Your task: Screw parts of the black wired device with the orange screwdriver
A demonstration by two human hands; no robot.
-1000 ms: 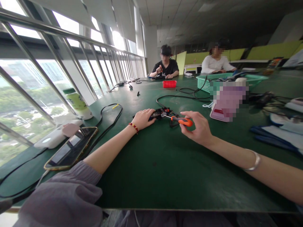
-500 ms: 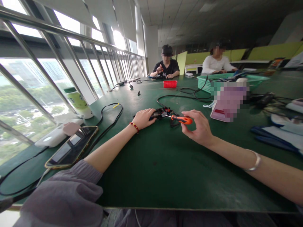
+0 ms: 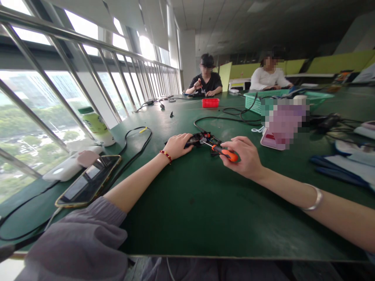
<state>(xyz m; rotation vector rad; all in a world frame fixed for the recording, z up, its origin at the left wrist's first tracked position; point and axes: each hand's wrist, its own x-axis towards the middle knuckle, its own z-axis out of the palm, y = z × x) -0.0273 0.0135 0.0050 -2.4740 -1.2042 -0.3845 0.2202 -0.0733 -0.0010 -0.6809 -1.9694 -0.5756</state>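
Observation:
Lying on the green table [image 3: 175, 210] is a black corded device [image 3: 202, 137] with its inside parts and small wires exposed at one end; its exact kind I cannot make out. My left hand [image 3: 179, 146] is wrapped over the device's dark body and holds it down. An orange and black screwdriver [image 3: 225, 152] is in my right hand [image 3: 244, 156], gripped by the handle between thumb and fingers. Its thin metal shaft points left into the open end of the device. The tip's exact contact is too small to tell.
A phone [image 3: 89, 181], a white power bank [image 3: 66, 166] and a green-capped bottle [image 3: 96, 125] stand at left. Farther off are a red box [image 3: 210, 103], a green basket [image 3: 253, 103] and a pink phone [image 3: 274, 141]. Gloves [image 3: 345, 168] lie right. Two people sit beyond.
My right hand has closed more around the screwdriver handle, whose butt end has tilted lower. My left hand and the device have stayed in place.

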